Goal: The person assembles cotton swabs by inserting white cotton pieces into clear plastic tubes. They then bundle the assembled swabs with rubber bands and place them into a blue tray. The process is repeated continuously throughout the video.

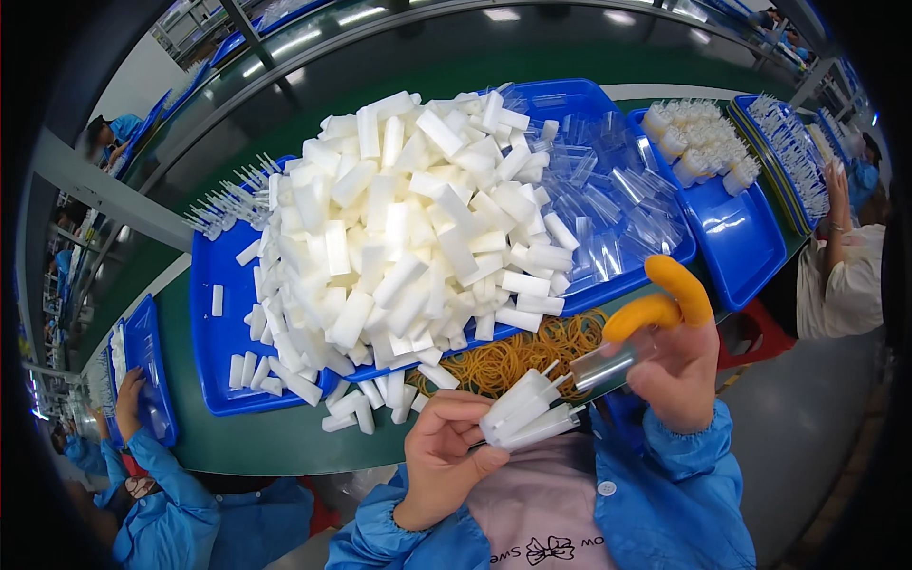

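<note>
My left hand is closed around the base of a white plastic piece with several prongs, whose thin tips point up and to the right. My right hand, with orange finger cots on two fingers, grips a short clear plastic tube. The tube lies tilted, its lower-left end close to the prong tips; whether they touch I cannot tell. Beyond my hands, a tangle of yellow rubber bands lies on the bench, beside a large heap of white foam blocks.
A blue tray carries the foam heap; some blocks have spilled onto the green bench. Clear tubes fill a tray at the right. Another blue tray holds white pieces. Co-workers sit on both sides, one with a blue sleeve.
</note>
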The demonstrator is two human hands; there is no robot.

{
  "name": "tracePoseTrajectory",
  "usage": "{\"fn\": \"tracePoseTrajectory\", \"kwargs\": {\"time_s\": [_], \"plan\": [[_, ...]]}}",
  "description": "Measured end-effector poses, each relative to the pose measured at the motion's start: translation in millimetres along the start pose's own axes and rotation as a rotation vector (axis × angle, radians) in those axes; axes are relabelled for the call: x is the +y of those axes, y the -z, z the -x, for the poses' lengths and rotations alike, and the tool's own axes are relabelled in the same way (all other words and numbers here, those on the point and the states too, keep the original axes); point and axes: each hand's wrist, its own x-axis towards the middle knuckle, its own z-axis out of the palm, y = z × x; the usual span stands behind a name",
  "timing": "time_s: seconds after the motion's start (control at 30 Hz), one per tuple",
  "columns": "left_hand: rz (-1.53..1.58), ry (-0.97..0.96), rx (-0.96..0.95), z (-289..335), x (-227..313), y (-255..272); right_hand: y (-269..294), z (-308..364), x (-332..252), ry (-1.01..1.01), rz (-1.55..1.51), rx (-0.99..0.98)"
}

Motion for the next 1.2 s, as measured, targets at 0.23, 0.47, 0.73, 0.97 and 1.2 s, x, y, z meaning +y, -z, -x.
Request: {"fn": "tracePoseTrajectory", "kwargs": {"time_s": [0.23, 0.47, 0.73, 0.97, 1.2], "plan": [[-0.148, 0.033, -0.020, 5, 5, -1, -11, 4, 0, 0.029, 0.124, -0.177], [-0.189, 0.014, -0.053, 6, 8, -3, -17, 9, 1, -0.057, 0.055, -0.119], [-0.240, 0.003, -0.072, 8, 11, -6, -20, 17, 3, -0.010, 0.010, -0.097], [-0.453, -0.063, -0.081, 10, 13, -7, -22, 21, 4, 0.049, -0.026, -0.074], [-0.549, -0.108, -0.144, 11, 12, -2, -21, 22, 0, 0.083, 0.033, -0.105]]}}
